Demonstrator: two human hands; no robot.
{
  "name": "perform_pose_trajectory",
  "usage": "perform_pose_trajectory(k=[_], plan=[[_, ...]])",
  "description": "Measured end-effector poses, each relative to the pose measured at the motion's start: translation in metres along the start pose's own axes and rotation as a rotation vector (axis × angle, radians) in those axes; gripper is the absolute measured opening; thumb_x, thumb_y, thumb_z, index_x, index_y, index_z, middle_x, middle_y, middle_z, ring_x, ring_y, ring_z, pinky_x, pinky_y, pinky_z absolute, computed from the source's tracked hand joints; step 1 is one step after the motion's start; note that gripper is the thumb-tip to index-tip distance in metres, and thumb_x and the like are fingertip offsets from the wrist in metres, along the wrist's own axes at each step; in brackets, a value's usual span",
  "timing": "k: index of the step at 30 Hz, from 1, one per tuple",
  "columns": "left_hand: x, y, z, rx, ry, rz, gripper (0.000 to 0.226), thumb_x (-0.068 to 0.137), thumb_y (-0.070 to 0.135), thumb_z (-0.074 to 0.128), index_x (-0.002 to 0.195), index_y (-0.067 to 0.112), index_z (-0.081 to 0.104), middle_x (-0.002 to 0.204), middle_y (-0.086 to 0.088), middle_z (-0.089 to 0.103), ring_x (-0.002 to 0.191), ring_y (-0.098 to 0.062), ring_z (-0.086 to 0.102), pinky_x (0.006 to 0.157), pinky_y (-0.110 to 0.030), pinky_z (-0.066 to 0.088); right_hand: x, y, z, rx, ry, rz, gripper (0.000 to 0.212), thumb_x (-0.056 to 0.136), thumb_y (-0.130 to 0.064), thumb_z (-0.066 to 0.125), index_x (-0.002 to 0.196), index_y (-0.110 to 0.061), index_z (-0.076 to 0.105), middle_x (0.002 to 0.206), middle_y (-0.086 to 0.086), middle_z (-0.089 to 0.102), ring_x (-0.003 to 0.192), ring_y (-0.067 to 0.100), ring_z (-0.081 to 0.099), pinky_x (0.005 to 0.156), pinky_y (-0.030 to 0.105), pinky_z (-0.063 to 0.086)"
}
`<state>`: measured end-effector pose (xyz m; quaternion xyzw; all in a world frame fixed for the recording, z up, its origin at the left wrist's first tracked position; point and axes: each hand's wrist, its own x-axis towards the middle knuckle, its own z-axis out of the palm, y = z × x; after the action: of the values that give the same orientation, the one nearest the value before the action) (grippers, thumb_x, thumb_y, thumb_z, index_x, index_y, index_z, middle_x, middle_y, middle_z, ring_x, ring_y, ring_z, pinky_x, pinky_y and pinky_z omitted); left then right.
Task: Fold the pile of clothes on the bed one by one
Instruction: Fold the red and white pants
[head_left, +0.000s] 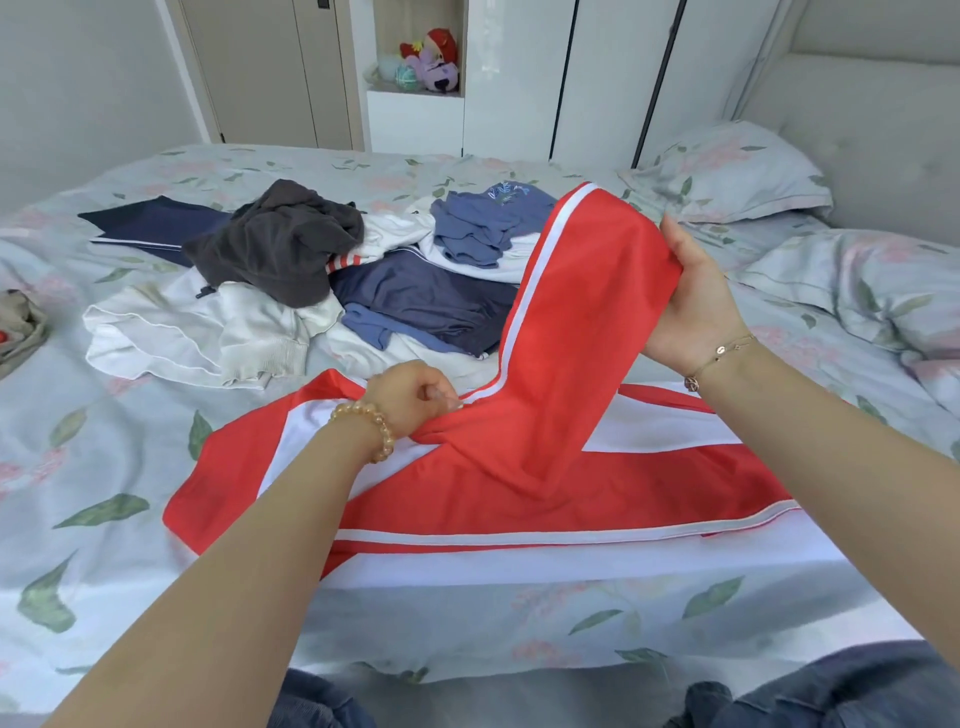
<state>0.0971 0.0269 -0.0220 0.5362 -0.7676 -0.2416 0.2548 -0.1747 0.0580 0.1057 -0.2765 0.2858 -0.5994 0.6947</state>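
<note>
A red garment with white stripes (519, 499) lies spread on the bed's near part. My left hand (413, 397) pinches the fabric where a long red part joins the body and holds it down. My right hand (693, 306) grips the far end of that part and lifts it above the bed, so it slopes up to the right. Behind it sits the pile of clothes (291, 291): a dark grey piece on top, white pieces, navy and blue pieces.
The bed (104, 545) has a pale floral sheet. Two pillows (727, 171) lie at the right by the padded headboard. A beige cloth (21, 327) sits at the left edge. White wardrobes and a shelf with plush toys (431, 62) stand behind.
</note>
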Motion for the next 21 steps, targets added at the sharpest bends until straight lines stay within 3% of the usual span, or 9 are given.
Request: perform_pose_trajectory(k=[3,5,7,9,11,13,15,18,21], plan=[[-0.003,-0.001,-0.002,-0.070,0.016,0.009,0.012,0.084,0.014,0.072,0.094,0.019,0.068,0.093,-0.002,0.052,0.066,-0.005,0.046,0.069,-0.014,0.039,-0.002,-0.004,-0.010,0.061,0.034,-0.037,0.040,0.101,-0.033,0.043,0.088,-0.011,0.075,0.093,0.004,0.075,0.086,0.021,0.072,0.073,0.040,0.060],[-0.006,-0.004,0.001,-0.037,-0.017,-0.011,0.032,0.084,0.023,0.073,0.114,0.017,0.064,0.105,0.000,0.052,0.075,-0.007,0.050,0.073,-0.011,0.037,-0.001,-0.004,-0.016,0.101,0.045,-0.032,0.035,0.102,-0.028,0.042,0.096,-0.011,0.072,0.091,0.003,0.074,0.086,0.019,0.072,0.076,0.038,0.059],[-0.007,-0.004,0.004,0.047,-0.054,-0.019,0.026,0.084,0.032,0.072,0.106,0.019,0.069,0.101,0.002,0.062,0.083,-0.007,0.054,0.076,-0.016,0.035,0.000,-0.005,-0.020,0.090,0.042,-0.026,0.026,0.099,-0.019,0.044,0.108,-0.010,0.066,0.093,0.004,0.073,0.088,0.019,0.071,0.081,0.037,0.058],[-0.004,-0.002,0.001,-0.019,-0.003,-0.013,0.006,0.083,0.029,0.073,0.077,0.029,0.072,0.083,0.002,0.064,0.073,-0.001,0.055,0.072,-0.020,0.036,-0.001,-0.007,-0.022,0.078,0.021,-0.059,0.031,0.087,-0.010,0.053,0.117,-0.010,0.060,0.098,0.006,0.072,0.090,0.020,0.071,0.081,0.038,0.058],[-0.004,-0.002,-0.003,-0.175,0.042,-0.020,0.031,0.081,0.019,0.076,0.058,0.038,0.068,0.077,0.002,0.061,0.067,0.003,0.055,0.073,-0.022,0.043,-0.003,-0.012,-0.026,0.114,0.018,-0.095,0.041,0.076,-0.010,0.060,0.117,-0.009,0.059,0.101,0.009,0.071,0.091,0.024,0.071,0.079,0.042,0.059],[-0.007,-0.002,-0.011,-0.434,-0.015,-0.045,0.024,0.083,0.011,0.072,0.068,0.029,0.071,0.084,-0.001,0.064,0.070,0.002,0.058,0.078,-0.023,0.048,-0.006,-0.019,-0.031,0.150,0.024,-0.102,0.041,0.079,-0.016,0.058,0.118,-0.002,0.059,0.112,0.014,0.069,0.101,0.029,0.069,0.083,0.050,0.056],[-0.014,0.002,-0.024,-0.674,-0.136,-0.096,0.008,0.087,0.011,0.068,0.079,0.013,0.066,0.080,-0.002,0.066,0.072,-0.008,0.060,0.073,-0.020,0.050,-0.006,-0.030,-0.040,0.142,0.041,-0.102,0.055,0.080,-0.024,0.061,0.127,0.002,0.054,0.127,0.019,0.061,0.114,0.035,0.062,0.092,0.054,0.050],[-0.020,0.001,-0.044,-0.936,-0.228,-0.117,0.024,0.073,0.023,0.070,0.087,0.008,0.059,0.085,-0.008,0.058,0.078,-0.017,0.055,0.078,-0.027,0.044,-0.005,-0.044,-0.057,0.196,0.070,-0.122,0.082,0.063,-0.020,0.075,0.138,-0.003,0.048,0.135,0.018,0.056,0.123,0.035,0.056,0.105,0.050,0.039],[-0.025,0.007,-0.054,-0.983,-0.252,-0.109,0.029,0.067,0.025,0.066,0.086,0.005,0.059,0.086,-0.011,0.052,0.079,-0.020,0.050,0.079,-0.032,0.038,-0.008,-0.050,-0.076,0.218,0.163,-0.165,0.084,0.053,-0.018,0.078,0.133,-0.009,0.054,0.127,0.012,0.063,0.114,0.031,0.063,0.101,0.046,0.042]])
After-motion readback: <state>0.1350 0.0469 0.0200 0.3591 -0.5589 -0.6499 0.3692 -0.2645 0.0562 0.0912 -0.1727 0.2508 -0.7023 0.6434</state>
